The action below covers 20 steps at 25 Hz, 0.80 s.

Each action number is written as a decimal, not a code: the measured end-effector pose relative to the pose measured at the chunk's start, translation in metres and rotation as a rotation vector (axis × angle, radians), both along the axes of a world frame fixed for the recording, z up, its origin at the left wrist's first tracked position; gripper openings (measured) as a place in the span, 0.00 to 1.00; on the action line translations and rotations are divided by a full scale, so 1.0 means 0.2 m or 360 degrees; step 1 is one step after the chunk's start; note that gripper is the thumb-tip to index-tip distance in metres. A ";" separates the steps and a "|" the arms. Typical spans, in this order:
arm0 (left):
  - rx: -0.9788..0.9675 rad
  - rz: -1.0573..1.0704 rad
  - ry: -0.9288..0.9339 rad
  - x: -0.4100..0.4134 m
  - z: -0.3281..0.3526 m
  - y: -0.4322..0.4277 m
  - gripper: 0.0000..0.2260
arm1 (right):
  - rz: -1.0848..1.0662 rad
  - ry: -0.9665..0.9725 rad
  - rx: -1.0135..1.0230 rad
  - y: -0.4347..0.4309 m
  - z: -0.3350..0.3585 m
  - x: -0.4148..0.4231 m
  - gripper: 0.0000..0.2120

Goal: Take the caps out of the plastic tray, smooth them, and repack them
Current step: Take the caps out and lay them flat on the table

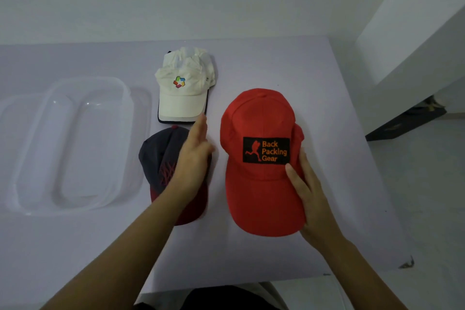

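Head view. Pale table [251, 254] against a white wall.

Tray [75, 143]: clear plastic, far left on the table, apart from all caps.

White cap [182, 98]: coloured logo on the front, brim toward the viewer. It lies at the table's back centre, just right of the tray. It sits on top of another pale item with a dark-edged brim. Crumpled white fabric is bunched behind its crown.

Dark cap [157, 158]: navy crown, red stitching, dark red brim. It lies just in front of the white cap and is partly covered by the left arm.

Red cap [261, 184]: black patch reading "Back Packing Gear", brim toward the viewer. It lies flat on the table, right of the other two and close beside the dark cap.

Left hand [195, 156]: released, fingers straight and together, above the dark cap's right side. Fingertips reach the near edge of the white cap's brim. Slightly blurred; contact with either cap cannot be told.

Right hand [310, 196]: grasping the red cap's right side. The thumb lies on top beside the patch, and the fingers run along the outer edge.
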<state>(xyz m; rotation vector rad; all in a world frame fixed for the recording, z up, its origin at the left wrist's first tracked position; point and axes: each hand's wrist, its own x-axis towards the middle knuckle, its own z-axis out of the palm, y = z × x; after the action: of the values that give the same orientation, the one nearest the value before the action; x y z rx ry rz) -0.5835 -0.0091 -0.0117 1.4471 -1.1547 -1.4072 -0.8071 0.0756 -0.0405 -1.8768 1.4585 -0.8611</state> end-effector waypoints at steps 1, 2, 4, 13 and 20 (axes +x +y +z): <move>0.0135 0.0034 0.0160 -0.02 0.03 -0.08 0.25 | 0.0026 -0.0019 0.0008 -0.01 0.01 0.01 0.24; 0.0271 0.0006 0.0282 -0.04 0.06 -0.14 0.21 | 0.0021 -0.0085 0.0091 -0.02 0.02 0.02 0.24; 0.0374 -0.0113 0.0311 -0.08 0.10 -0.21 0.22 | 0.0067 -0.0047 0.0115 -0.04 0.03 0.05 0.25; 0.0134 0.0111 0.0494 -0.12 0.15 -0.20 0.15 | -0.0271 -0.0363 0.0299 -0.18 0.19 -0.06 0.26; -0.0061 -0.0081 0.0251 -0.26 0.18 -0.14 0.13 | -0.0324 -0.1191 0.0685 -0.46 0.32 0.04 0.06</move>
<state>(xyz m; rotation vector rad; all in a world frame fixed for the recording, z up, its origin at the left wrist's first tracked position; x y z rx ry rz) -0.6364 -0.0369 0.0234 1.2644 -1.1185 -1.4976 -0.7989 -0.0155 0.0241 -0.9431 1.2229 -1.0828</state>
